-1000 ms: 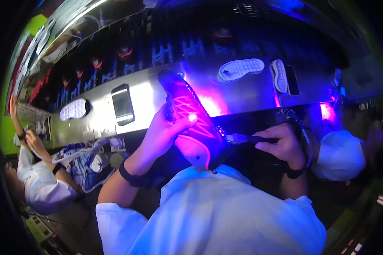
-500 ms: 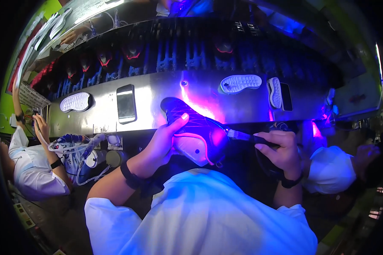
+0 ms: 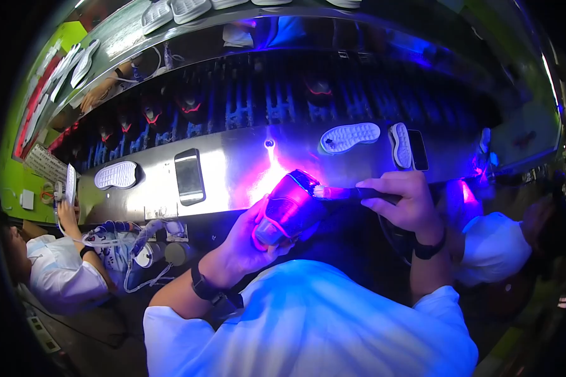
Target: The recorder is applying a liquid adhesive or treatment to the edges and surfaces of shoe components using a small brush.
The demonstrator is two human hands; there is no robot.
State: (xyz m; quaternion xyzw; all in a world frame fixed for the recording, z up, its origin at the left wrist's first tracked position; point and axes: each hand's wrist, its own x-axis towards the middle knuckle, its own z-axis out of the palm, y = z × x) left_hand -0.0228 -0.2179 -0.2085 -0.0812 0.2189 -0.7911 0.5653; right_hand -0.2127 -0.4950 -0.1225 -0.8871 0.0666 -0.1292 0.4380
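Note:
My left hand grips a dark shoe upper from below, lit pink and violet by a lamp. Its toe end points up and to the right. My right hand holds a thin brush by its dark handle, and the white bristle tip touches the upper edge of the shoe. Both hands wear a dark wristband. My white shirt fills the lower middle of the view.
A shiny metal conveyor runs across behind the shoe, carrying white soles, another sole and a dark flat plate. A person in white works at the left, another at the right.
The shoe has turned from lying across to pointing toe-up and right. My right hand moved up and left, bringing the brush tip onto the shoe. The view tilted down a little.

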